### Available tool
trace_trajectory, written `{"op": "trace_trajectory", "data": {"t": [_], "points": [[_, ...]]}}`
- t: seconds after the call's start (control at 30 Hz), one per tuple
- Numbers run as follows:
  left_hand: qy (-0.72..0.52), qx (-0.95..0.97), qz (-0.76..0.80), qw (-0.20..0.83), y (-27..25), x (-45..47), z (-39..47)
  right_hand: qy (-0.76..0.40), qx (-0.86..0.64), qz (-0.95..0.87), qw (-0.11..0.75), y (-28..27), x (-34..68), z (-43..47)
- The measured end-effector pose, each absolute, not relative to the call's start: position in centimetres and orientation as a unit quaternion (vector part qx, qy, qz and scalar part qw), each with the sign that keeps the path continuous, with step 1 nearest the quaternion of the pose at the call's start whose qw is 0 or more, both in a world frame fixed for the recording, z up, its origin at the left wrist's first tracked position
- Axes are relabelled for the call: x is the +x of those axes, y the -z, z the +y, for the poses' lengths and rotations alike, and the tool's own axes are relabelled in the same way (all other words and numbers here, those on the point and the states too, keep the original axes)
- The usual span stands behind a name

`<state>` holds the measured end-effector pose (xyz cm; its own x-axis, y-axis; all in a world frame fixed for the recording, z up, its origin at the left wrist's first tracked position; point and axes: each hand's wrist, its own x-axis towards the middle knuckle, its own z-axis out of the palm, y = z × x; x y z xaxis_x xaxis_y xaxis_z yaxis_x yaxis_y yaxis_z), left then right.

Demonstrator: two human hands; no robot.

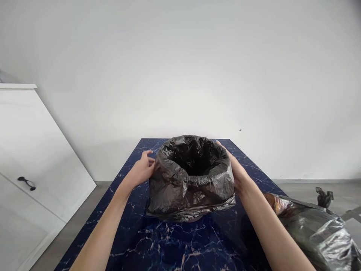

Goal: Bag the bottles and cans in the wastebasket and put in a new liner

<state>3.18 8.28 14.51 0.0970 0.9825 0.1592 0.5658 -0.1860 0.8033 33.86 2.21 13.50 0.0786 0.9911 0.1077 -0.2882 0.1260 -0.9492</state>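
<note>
A bin lined with a black plastic bag (186, 192) stands upright on the blue marbled table. The bag's top is folded outward over the rim and hangs down the sides, hiding nearly all of the bin; a bit of its base shows below. My left hand (143, 167) is at the bag's left side, fingers apart, with the fingertips close against the plastic. Along the right side lies my right hand (235, 167), its fingers stretched toward the far rim and partly hidden behind the bag. The bag's dark inside faces up toward me.
The blue marbled table (169, 244) reaches the white wall (180, 75). Right of it sits a filled, knotted black garbage bag (313, 226). A white cabinet (36, 162) with a black handle (26, 183) stands at the left. Grey floor (304, 188) shows on both sides.
</note>
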Motion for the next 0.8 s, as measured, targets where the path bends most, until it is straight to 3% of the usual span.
{"op": "trace_trajectory", "data": {"t": [0.13, 0.27, 0.47, 0.63, 0.8], "points": [[-0.423, 0.737, 0.438, 0.292, -16.9, 3.2, 6.5, -0.448, -0.456, -0.451, 0.623, -15.2, 34.3, 1.3], [-0.341, 0.816, 0.297, 0.36, -17.6, 3.1, 5.3, -0.282, -0.468, -0.581, 0.603, -17.6, 34.0, -1.1], [-0.218, 0.82, 0.326, 0.418, -14.4, 3.6, 6.6, -0.046, -0.423, -0.79, 0.442, -20.2, 32.6, -5.5], [-0.1, 0.827, 0.331, 0.444, -10.8, 2.8, 9.0, 0.013, -0.393, -0.857, 0.332, -19.8, 31.5, -6.3], [-0.034, 0.829, 0.405, 0.383, -6.5, 1.0, 11.4, 0.035, -0.423, -0.851, 0.31, -19.4, 31.2, -5.7]]}}
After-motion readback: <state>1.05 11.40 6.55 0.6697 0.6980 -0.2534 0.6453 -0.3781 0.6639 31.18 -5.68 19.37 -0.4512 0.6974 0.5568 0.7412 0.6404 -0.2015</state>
